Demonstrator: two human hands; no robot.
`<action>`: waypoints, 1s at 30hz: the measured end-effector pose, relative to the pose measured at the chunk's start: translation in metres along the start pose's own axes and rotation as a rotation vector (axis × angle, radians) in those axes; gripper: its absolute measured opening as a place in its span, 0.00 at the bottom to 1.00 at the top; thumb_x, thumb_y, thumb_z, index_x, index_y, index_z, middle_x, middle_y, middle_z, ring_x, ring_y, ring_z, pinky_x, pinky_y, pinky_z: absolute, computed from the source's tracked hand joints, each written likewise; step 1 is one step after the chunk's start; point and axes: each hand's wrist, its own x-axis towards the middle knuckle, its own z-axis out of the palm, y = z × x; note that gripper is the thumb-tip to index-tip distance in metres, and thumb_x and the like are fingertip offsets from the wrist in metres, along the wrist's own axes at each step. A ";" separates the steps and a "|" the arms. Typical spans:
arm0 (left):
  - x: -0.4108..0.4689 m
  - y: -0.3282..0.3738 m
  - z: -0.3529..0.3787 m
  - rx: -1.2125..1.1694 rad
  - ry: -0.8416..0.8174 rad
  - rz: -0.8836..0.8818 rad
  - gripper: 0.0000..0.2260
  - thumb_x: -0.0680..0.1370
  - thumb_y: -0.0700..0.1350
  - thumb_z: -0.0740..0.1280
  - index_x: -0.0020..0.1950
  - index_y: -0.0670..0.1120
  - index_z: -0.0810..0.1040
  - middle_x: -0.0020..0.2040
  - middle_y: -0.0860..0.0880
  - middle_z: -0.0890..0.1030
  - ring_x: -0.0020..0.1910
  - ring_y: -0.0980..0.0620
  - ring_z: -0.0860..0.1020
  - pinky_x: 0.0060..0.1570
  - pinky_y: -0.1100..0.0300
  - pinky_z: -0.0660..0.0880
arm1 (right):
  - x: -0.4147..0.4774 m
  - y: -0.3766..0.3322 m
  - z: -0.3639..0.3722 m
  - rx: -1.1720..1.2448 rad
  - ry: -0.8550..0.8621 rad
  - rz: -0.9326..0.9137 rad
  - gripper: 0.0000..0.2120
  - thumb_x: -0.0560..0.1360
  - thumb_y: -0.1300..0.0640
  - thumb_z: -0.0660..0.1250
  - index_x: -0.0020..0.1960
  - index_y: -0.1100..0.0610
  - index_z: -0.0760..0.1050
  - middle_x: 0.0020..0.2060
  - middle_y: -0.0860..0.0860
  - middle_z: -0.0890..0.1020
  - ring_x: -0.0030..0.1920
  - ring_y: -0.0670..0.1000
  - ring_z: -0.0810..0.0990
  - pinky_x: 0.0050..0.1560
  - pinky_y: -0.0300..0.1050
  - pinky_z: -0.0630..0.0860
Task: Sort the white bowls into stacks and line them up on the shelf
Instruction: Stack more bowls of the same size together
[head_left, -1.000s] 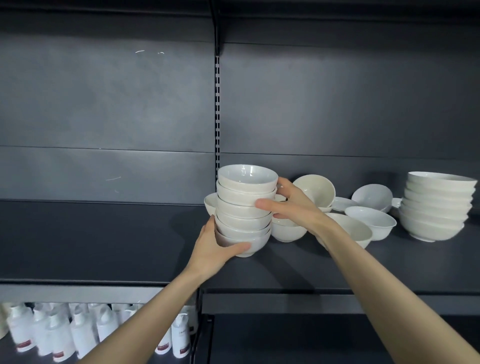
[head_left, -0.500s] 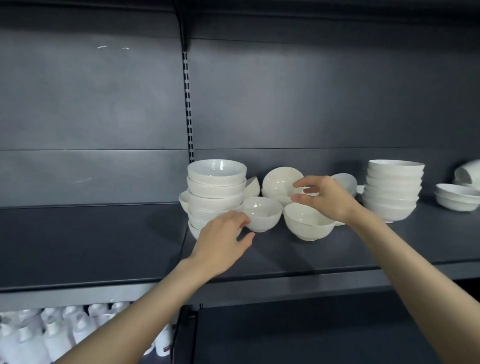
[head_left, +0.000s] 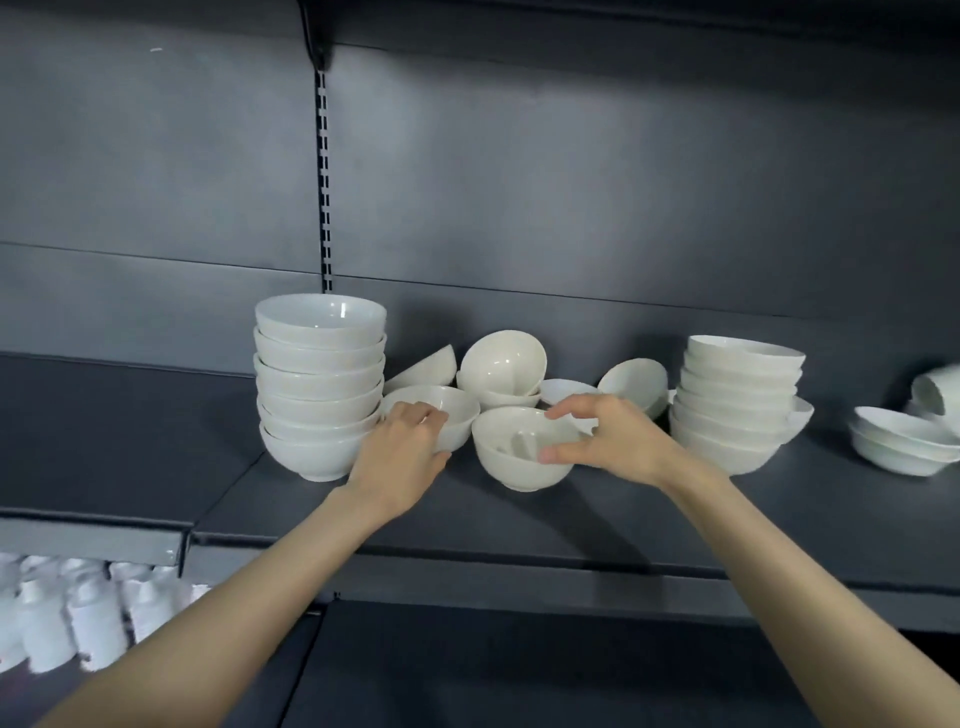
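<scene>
Both hands are gathering loose bowls on the shelf: left hand clasps a small bowl beside the tall stack, right hand pinches another bowl, ready for nesting.

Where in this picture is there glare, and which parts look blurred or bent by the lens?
Head view: a small glare spot sits inside the top bowl of the left stack; the white bottles at lower left and the bowls at the far right edge are smeared; the shelf edge curves, as a wide lens bends it.
</scene>
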 end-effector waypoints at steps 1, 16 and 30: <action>0.001 0.002 0.003 0.001 -0.007 -0.033 0.20 0.80 0.48 0.63 0.70 0.44 0.69 0.67 0.47 0.72 0.67 0.45 0.68 0.61 0.52 0.71 | 0.001 0.005 0.000 0.004 -0.029 -0.014 0.24 0.65 0.46 0.78 0.59 0.49 0.78 0.50 0.41 0.77 0.54 0.43 0.73 0.53 0.35 0.67; -0.001 0.007 0.010 -0.182 0.116 -0.077 0.07 0.79 0.41 0.64 0.52 0.38 0.78 0.48 0.41 0.80 0.48 0.40 0.75 0.47 0.48 0.72 | 0.000 0.038 0.006 0.179 -0.065 -0.148 0.08 0.65 0.57 0.79 0.37 0.59 0.82 0.35 0.46 0.82 0.35 0.39 0.76 0.46 0.39 0.76; -0.022 0.005 0.006 -0.293 0.209 0.106 0.04 0.77 0.38 0.67 0.50 0.39 0.81 0.45 0.43 0.81 0.45 0.43 0.76 0.44 0.57 0.69 | -0.027 0.024 -0.006 0.323 0.162 -0.127 0.05 0.67 0.61 0.77 0.35 0.58 0.82 0.30 0.47 0.79 0.30 0.39 0.71 0.36 0.28 0.67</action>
